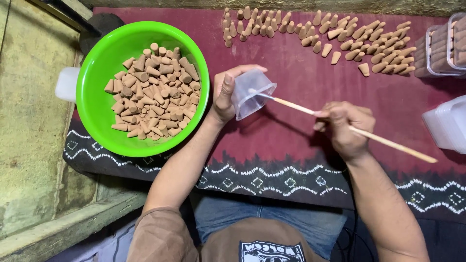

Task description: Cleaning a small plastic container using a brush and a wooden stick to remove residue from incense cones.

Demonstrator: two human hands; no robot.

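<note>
Head view: left hand (224, 94) grips an empty clear cup (252, 98), right hand (342, 127) pokes a stick (359, 132) inside; cones (153, 97) fill the bowl (97, 106) at nine o'clock.

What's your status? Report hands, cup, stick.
Left hand grips clear plastic cup, tilted sideways. Right hand holds wooden stick, tip inside cup. Green bowl of cones beside left hand; nothing blocking.

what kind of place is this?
Probably a small hand workshop making incense cones: a green bowl heaped with brown cones, more cones standing on a dark red patterned cloth, and clear plastic boxes alongside.
</note>
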